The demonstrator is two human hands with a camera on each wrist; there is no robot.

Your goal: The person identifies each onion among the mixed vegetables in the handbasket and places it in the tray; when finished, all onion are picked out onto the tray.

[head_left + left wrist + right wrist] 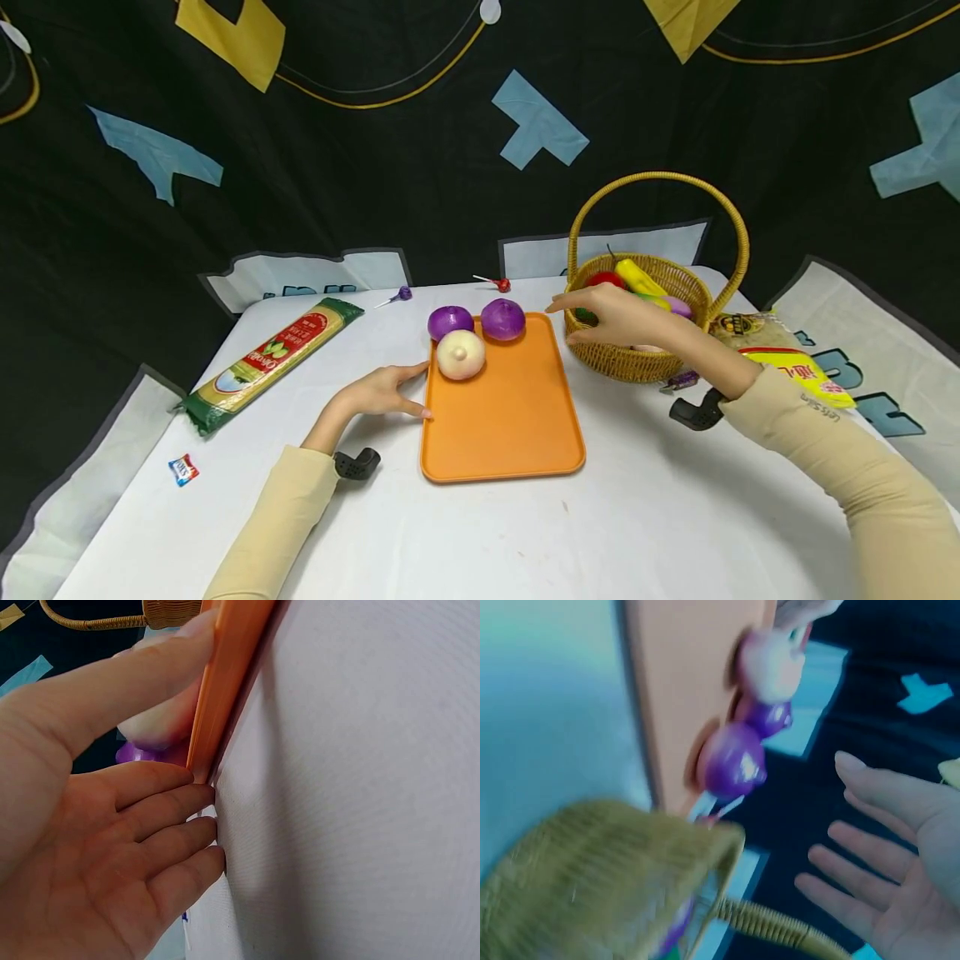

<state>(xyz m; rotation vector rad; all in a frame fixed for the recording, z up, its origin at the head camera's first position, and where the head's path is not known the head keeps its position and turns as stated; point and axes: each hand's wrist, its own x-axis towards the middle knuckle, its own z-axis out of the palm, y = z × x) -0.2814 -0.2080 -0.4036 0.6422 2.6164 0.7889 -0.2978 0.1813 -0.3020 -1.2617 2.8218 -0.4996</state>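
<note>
The left hand (386,392) is wide, its thumb spread away from mostly straight fingers, and touches the left edge of an orange tray (510,425). The tray lies flat on the white-covered counter (637,517), in the middle. The right hand (618,315) is also wide, fingers apart and lightly bent, above the left side of a wicker basket (622,364).

At the tray's far end sit a left purple onion (450,321), by the corner, and a right purple onion (503,320); a white onion (461,356) lies just nearer, by the left edge. The basket stands to the far right of the tray, its handle upright, with a yellow pepper (637,277) and a red vegetable (606,279) among its contents.

A long green-ended packet (277,358) slants across the left side, with a small wrapped sweet (183,470) nearer. Beyond the tray lie a purple lollipop (405,293), leftward, and a red lollipop (503,285). A yellow-and-clear bag (795,367) rests right of the basket.
</note>
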